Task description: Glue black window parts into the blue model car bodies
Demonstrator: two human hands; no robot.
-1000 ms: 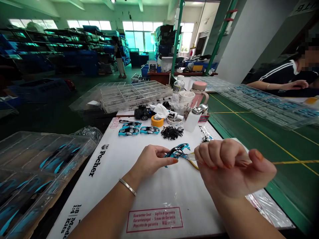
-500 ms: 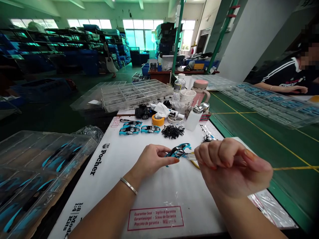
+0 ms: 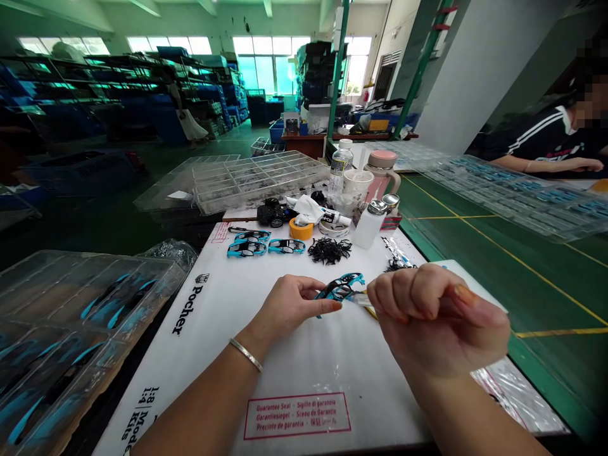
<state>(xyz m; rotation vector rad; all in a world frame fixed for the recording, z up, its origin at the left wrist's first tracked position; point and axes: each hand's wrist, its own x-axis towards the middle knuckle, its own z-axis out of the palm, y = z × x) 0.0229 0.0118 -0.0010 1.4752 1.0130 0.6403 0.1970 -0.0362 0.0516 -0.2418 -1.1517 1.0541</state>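
The left hand (image 3: 287, 308) pinches a blue-and-black frame (image 3: 339, 289) between thumb and fingers, above the middle of the tabletop (image 3: 256, 272). The right hand (image 3: 437, 320), nearer the right edge, is curled into a fist around a slim clear tool (image 3: 360, 299) that points at the frame's right end; whether the tip touches it, I cannot tell. Part of something yellow (image 3: 371, 311) shows just below the tool.

Beyond the hands, blue-and-black frames (image 3: 246, 248) lie near the far left corner, with a heap of black strips (image 3: 329, 251) to their right. Behind stand a tape roll (image 3: 301, 230) and, toward the far right corner, a white bottle (image 3: 368, 228). A toy car (image 3: 272, 214), a paper cup (image 3: 357, 183) and a pink jug (image 3: 380, 172) are along the far edge. Past the left edge is a clear divided tray (image 3: 76, 278) holding more blue-and-black parts. A co-worker (image 3: 546, 142) sits well beyond the right edge.
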